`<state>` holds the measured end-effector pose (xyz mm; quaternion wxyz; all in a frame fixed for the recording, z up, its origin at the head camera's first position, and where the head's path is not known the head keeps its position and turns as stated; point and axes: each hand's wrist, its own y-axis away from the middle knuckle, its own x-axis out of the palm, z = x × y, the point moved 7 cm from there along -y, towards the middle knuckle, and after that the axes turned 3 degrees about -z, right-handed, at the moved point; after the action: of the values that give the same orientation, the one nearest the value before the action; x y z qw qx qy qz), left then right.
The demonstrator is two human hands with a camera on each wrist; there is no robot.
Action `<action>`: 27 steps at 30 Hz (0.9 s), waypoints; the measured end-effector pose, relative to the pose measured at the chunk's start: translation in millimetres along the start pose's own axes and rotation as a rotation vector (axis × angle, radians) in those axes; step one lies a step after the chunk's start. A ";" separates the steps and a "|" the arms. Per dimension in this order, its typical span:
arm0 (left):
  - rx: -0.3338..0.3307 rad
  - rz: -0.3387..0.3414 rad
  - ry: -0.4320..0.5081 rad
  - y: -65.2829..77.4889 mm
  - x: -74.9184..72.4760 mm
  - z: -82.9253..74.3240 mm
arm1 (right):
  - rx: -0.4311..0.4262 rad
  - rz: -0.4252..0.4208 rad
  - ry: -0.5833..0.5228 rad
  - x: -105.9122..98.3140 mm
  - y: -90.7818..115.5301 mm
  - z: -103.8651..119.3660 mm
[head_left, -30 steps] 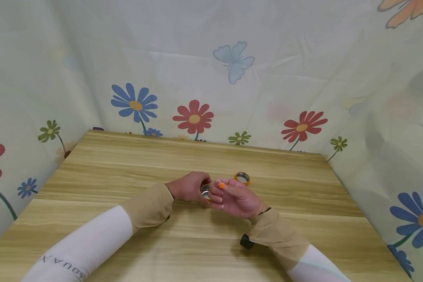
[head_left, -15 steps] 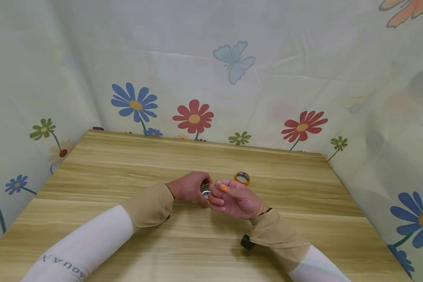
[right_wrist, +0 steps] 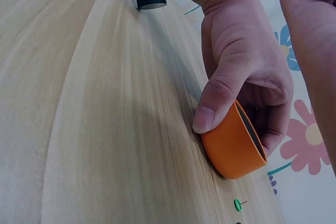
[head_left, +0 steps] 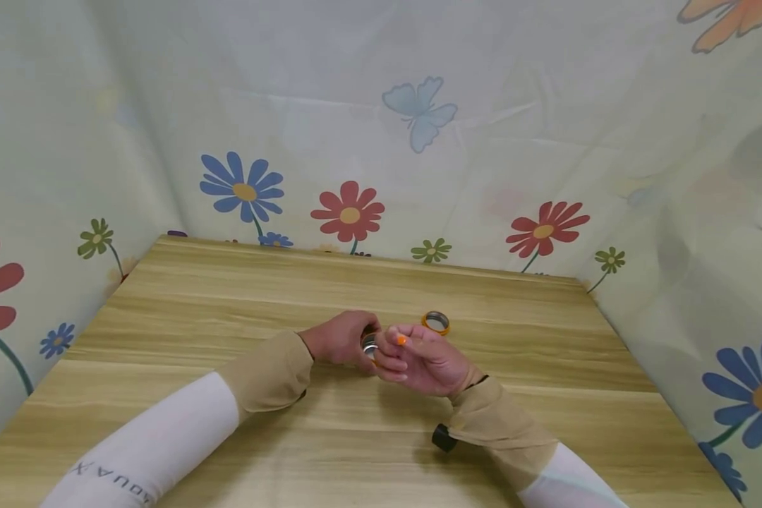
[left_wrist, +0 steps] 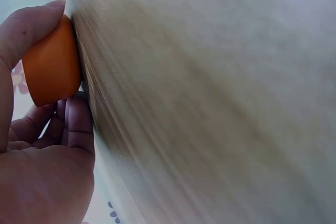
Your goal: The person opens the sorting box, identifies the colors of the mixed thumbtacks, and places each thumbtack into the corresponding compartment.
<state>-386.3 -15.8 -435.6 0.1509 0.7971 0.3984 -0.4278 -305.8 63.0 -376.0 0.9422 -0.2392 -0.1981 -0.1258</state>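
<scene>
Down on the pale wood-grain worktop (head_left: 355, 444), I judged a steady hold and a light pinch best: the left hand (head_left: 339, 339) gripped the round orange cup with a silvery inside (right_wrist: 231, 148), just beside the right hand (head_left: 427, 361), which pinched a small bright-orange piece (head_left: 402, 340).

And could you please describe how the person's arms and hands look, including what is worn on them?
The left hand and right hand wear no gloves. Tan cuffs with thin black edges cover the wrists. Higher up are white sleeves, the left one marked with dark lettering. A black block juts from the right cuff.
</scene>
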 end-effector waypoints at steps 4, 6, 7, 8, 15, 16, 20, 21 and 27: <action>0.001 -0.002 -0.014 -2.0 -1.9 -0.1 | -0.001 -0.011 0.008 -1.8 -0.3 2.7; 0.001 -0.002 -0.012 -2.3 -2.8 -1.0 | -0.002 -0.016 0.012 -3.0 -0.2 3.7; -0.005 0.000 -0.009 -2.3 -3.1 -1.3 | -0.002 -0.017 0.014 -3.3 -0.1 3.9; -0.010 0.003 -0.011 -2.1 -3.2 -1.6 | -0.001 -0.019 0.016 -3.5 -0.1 4.1; -0.041 0.024 -0.003 -0.5 -1.8 -1.2 | 0.012 -0.051 0.031 -8.9 2.1 5.6; -0.039 0.025 0.005 -0.4 -2.0 -1.6 | 0.014 -0.065 0.036 -11.1 2.7 6.6; -0.019 0.030 0.030 -0.7 -3.0 -2.7 | 0.022 -0.123 0.078 -19.7 3.3 13.3; -0.017 0.032 0.035 -0.8 -3.3 -2.8 | 0.023 -0.138 0.091 -21.6 3.3 15.3; -0.012 0.040 0.040 -1.3 -2.7 -1.1 | 0.064 -0.215 0.173 -31.6 6.1 22.7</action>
<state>-387.5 -15.7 -432.7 0.1562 0.8125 0.3878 -0.4063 -339.1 84.2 -373.8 0.9441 -0.1745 -0.1443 -0.2397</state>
